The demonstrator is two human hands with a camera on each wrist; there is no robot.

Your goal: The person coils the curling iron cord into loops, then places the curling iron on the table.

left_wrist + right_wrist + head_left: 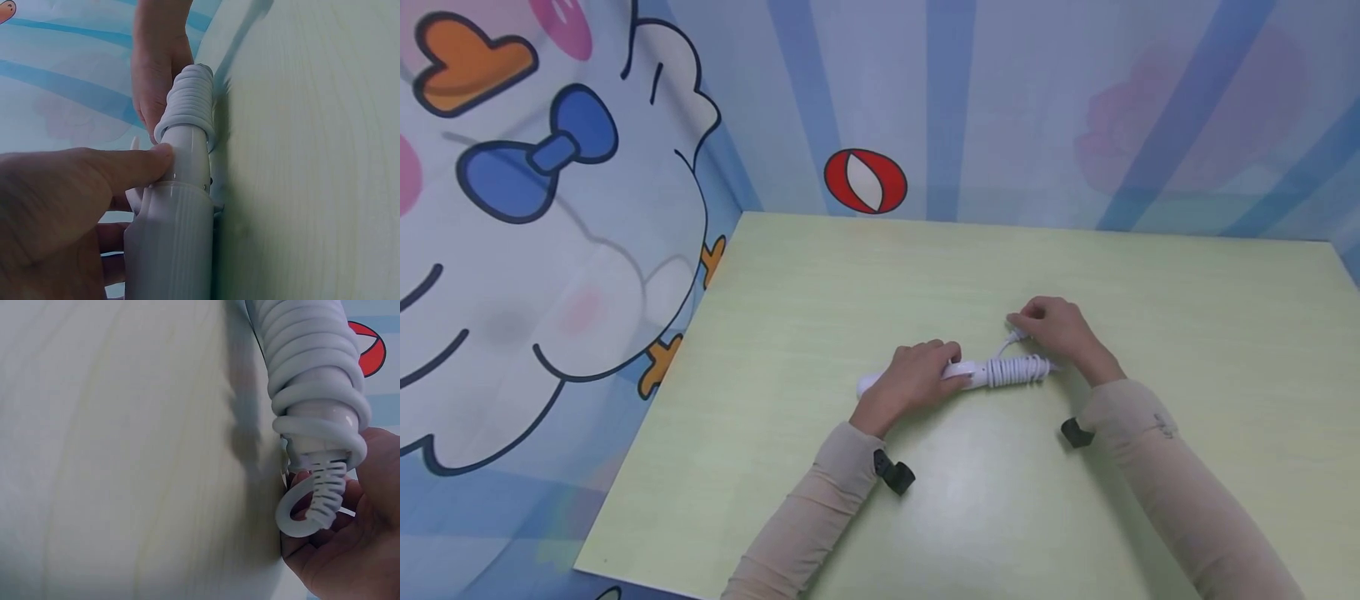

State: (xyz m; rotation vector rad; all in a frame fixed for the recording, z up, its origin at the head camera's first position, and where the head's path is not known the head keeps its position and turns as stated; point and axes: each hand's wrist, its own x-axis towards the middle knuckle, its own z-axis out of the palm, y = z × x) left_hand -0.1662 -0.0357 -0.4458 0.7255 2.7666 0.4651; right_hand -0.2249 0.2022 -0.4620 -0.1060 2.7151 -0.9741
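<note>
A white wand-shaped appliance, seemingly a curling iron [977,374], lies across the table, its white cord [1018,371] wound in several coils round its right end. My left hand [917,375] grips its middle; in the left wrist view the thumb rests along the smooth body [178,244] with the other fingers on the far side. Beyond the coils, my right hand [1060,329] pinches the cord's loose end, partly hidden by the fingers. A ribbed cord sleeve [328,487] sticks out of the iron's end in the right wrist view, with the cord looping back from it.
The pale yellow-green table [775,333] meets a blue striped wall [1022,108] at the back. A cartoon-printed wall [587,275] borders it on the left. Black camera mounts [895,473] sit on both wrists.
</note>
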